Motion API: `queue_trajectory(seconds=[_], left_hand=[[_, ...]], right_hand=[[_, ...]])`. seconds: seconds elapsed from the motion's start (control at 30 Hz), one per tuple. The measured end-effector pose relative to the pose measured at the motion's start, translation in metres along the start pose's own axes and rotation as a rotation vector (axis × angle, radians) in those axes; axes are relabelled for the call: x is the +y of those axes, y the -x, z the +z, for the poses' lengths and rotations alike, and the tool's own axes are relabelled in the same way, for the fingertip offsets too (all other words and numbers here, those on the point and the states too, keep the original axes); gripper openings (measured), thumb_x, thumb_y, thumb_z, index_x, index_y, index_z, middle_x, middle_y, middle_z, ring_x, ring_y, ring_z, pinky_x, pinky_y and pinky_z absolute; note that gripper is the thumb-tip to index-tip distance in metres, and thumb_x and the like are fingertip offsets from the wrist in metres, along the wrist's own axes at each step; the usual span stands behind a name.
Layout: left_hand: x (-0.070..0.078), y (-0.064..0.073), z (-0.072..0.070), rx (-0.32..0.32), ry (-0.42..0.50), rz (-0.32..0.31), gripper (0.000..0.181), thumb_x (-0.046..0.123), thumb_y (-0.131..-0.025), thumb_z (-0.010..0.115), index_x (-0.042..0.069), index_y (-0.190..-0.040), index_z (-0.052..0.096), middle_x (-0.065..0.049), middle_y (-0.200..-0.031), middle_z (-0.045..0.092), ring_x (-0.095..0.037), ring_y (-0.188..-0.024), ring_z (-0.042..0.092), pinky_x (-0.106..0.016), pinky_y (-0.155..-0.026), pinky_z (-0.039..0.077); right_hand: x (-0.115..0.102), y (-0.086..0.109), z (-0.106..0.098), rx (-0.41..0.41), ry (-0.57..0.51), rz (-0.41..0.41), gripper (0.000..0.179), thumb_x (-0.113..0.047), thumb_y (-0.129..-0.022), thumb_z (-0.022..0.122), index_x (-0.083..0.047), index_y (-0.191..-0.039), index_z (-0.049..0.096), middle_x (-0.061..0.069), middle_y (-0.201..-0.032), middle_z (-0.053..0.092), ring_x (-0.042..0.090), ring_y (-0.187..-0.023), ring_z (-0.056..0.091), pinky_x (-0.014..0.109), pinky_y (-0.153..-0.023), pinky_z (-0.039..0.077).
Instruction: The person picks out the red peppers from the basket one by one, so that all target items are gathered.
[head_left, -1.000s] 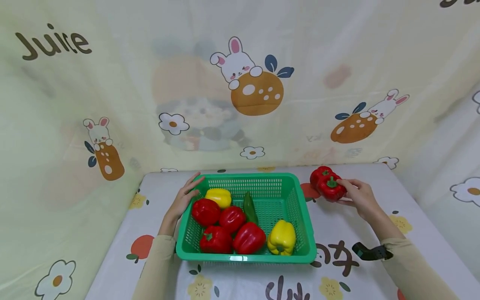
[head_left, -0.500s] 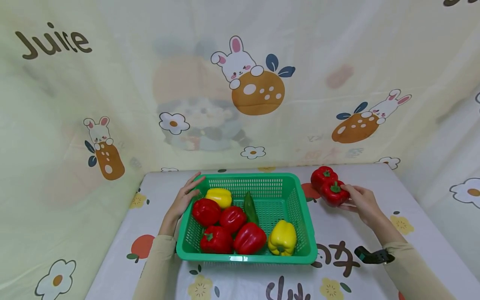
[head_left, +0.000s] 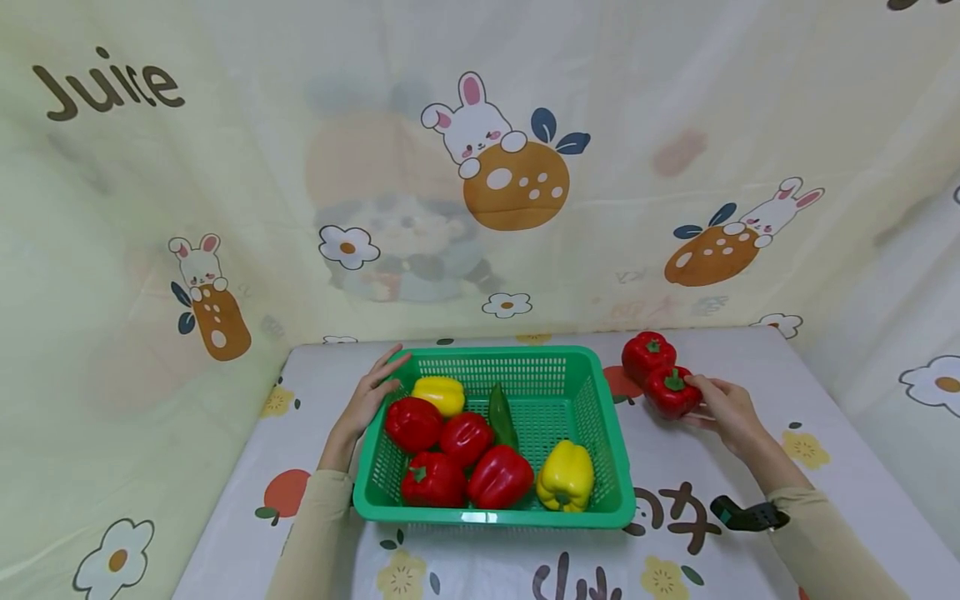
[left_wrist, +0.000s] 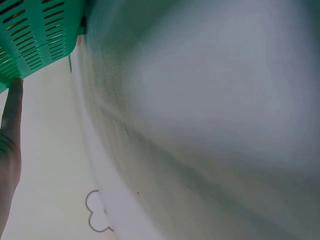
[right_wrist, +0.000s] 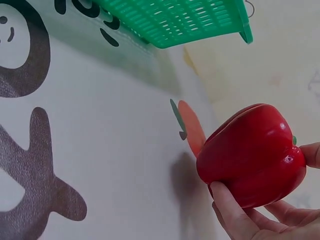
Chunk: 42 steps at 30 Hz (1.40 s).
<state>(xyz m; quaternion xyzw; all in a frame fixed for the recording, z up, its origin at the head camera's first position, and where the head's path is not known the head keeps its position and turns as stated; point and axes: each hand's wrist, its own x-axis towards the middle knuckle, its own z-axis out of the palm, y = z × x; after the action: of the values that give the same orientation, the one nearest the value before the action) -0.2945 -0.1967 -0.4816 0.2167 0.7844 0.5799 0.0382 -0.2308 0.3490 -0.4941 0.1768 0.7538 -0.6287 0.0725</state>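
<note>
My right hand holds a red bell pepper to the right of the green basket. In the right wrist view, fingers and thumb are round this pepper, its stem side toward the thumb. A second red bell pepper is just behind it; whether the two touch I cannot tell. My left hand rests on the basket's back left corner with its fingers fairly straight. From the left wrist, one finger is seen against the basket's slotted wall.
Inside the basket are several red bell peppers, two yellow ones and a long green vegetable. A printed cloth covers the table, and a printed curtain hangs behind. A black band is on my right wrist.
My right hand has moved slightly right and toward me with the red bell pepper, showing more of the one behind. The left hand and basket have stayed in place.
</note>
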Motion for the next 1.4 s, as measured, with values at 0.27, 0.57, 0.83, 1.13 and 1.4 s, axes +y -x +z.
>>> queue_trajectory(seconds=[0.27,0.57,0.83,1.13,1.4], left_hand=[[-0.001,-0.001,0.000,-0.002,0.000,0.005,0.045,-0.006,-0.099,0.043,-0.007,-0.144,0.043,-0.019,-0.161,0.020,-0.039,-0.148,0.011,-0.064,-0.114,0.010],[-0.003,-0.001,-0.001,-0.004,0.007,0.008,0.045,-0.003,-0.100,0.043,-0.005,-0.145,0.044,-0.022,-0.161,0.018,-0.037,-0.149,0.011,-0.063,-0.114,0.009],[-0.003,-0.001,-0.001,-0.008,0.014,0.003,0.046,-0.003,-0.100,0.043,-0.005,-0.145,0.043,-0.016,-0.162,0.020,-0.036,-0.149,0.011,-0.063,-0.115,0.010],[0.002,0.000,0.000,-0.007,0.014,-0.003,0.045,-0.005,-0.099,0.042,-0.008,-0.145,0.042,-0.023,-0.161,0.017,-0.040,-0.148,0.009,-0.064,-0.114,0.010],[0.001,0.000,0.000,-0.007,0.017,0.002,0.045,-0.005,-0.099,0.041,-0.009,-0.144,0.041,-0.024,-0.160,0.017,-0.042,-0.148,0.009,-0.065,-0.113,0.010]], right_hand=[[0.006,-0.001,0.000,0.020,0.043,0.006,0.077,-0.044,-0.102,0.039,0.015,-0.148,0.021,0.035,-0.150,0.025,0.022,-0.101,0.057,0.033,-0.080,0.057],[0.012,-0.001,0.001,0.041,0.047,0.041,0.076,-0.043,-0.103,0.039,0.014,-0.149,0.020,0.036,-0.151,0.023,0.044,-0.125,0.043,0.033,-0.080,0.057],[0.007,0.000,-0.002,0.060,0.162,0.018,0.073,-0.042,-0.102,0.037,0.015,-0.146,0.026,0.037,-0.146,0.030,0.041,-0.117,0.048,0.032,-0.077,0.058],[-0.009,0.006,-0.011,0.065,0.415,-0.157,0.073,-0.045,-0.103,0.037,0.015,-0.143,0.032,0.040,-0.139,0.037,0.051,-0.122,0.043,0.053,-0.091,0.051],[-0.044,0.030,0.006,0.108,0.542,-0.287,0.067,-0.041,-0.102,0.047,0.009,-0.144,0.034,0.039,-0.140,0.038,0.056,-0.125,0.037,0.064,-0.090,0.047]])
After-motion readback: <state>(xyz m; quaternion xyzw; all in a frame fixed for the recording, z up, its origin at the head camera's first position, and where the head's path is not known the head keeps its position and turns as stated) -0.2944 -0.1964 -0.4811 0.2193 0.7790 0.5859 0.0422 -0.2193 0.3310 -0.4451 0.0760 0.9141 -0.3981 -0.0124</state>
